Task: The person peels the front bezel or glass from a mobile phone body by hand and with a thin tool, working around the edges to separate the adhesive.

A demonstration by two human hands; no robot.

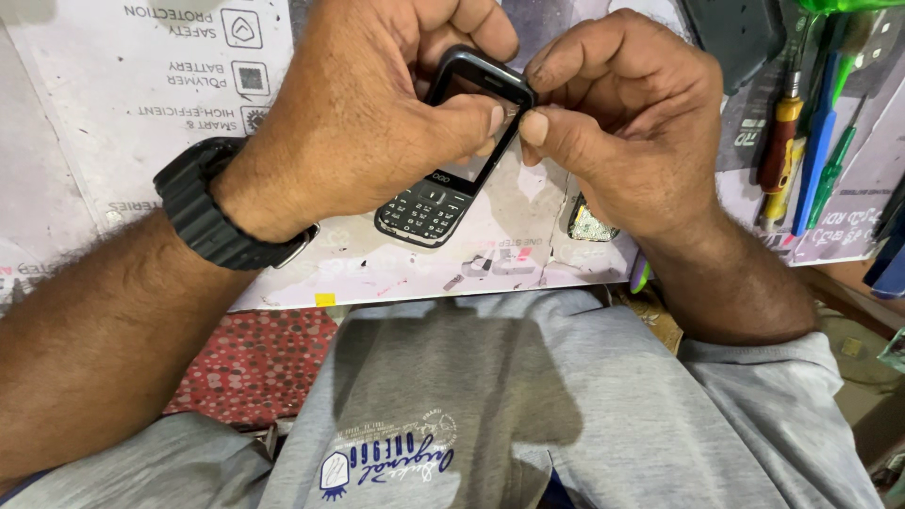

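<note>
Two hands hold one small thing between them. It is the black front cover of a keypad phone [451,160], with little grey buttons at the low end and an open window where the screen would go. The left hand [363,113] is closed around the top part of the cover, with the thumb pressed on its right edge. A black watch [212,212] sits on that wrist. The right hand [617,123] pinches the top right corner of the cover with the thumb and first finger, and its other fingers are curled in. The cover is up off the work board [104,113], tilted, with the button end pointing down to the person's lap.

Under the right hand, a small green circuit board [589,226] lies on the work board. Some screwdrivers [801,123] with red, yellow, blue and green handles lie at the right side. The person wears a grey shirt [490,415]. A red dotted cloth [259,363] shows beside it.
</note>
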